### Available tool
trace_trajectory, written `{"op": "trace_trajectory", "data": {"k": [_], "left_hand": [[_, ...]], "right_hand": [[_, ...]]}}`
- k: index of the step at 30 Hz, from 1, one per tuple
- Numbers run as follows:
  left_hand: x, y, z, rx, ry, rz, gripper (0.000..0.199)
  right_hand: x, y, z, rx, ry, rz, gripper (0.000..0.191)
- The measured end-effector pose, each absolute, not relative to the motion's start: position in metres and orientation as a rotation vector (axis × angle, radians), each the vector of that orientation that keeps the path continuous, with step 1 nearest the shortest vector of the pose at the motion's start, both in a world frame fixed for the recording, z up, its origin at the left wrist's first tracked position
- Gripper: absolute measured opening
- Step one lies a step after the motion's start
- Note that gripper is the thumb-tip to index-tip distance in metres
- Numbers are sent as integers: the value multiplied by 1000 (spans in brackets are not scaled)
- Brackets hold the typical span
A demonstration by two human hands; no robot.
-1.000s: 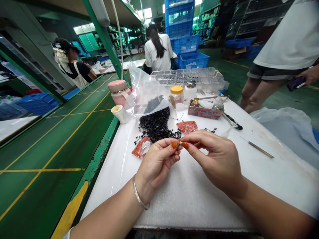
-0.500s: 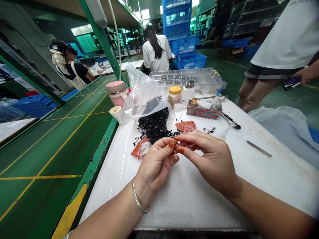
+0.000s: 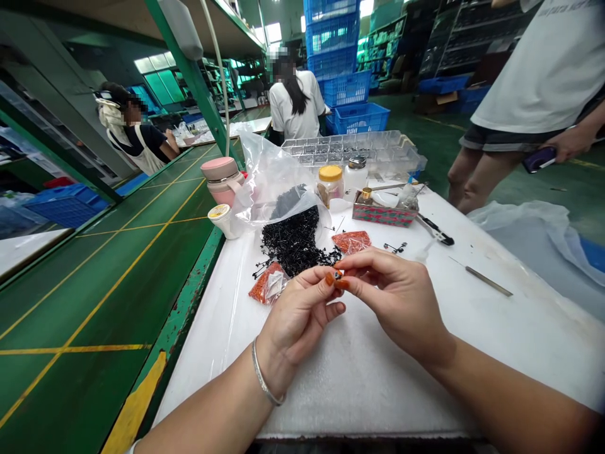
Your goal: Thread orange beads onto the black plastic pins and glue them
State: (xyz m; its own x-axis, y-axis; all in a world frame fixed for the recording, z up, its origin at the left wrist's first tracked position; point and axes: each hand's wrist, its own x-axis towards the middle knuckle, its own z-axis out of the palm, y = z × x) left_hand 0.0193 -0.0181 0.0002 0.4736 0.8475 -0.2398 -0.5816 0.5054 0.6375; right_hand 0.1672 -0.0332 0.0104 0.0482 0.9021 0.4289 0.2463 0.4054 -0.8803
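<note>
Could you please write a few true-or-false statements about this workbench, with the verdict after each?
1. The fingertips of the left hand and right hand meet at a tiny part. True.
2. A bracelet is on the right wrist. False: the bracelet is on the left wrist.
3. A bag of orange pieces lies to the right of the black pile. True.
4. The jar's yellow lid is off. False: the yellow lid is on the jar.
5. A pink mug stands on the table. True.
</note>
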Motion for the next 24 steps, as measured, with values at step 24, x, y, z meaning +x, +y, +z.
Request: {"op": "trace_trajectory", "data": {"k": [24], "left_hand": [[20, -19, -1, 562, 622, 926, 21]], "right_hand": [[164, -34, 10, -1036, -1526, 465, 17]]}}
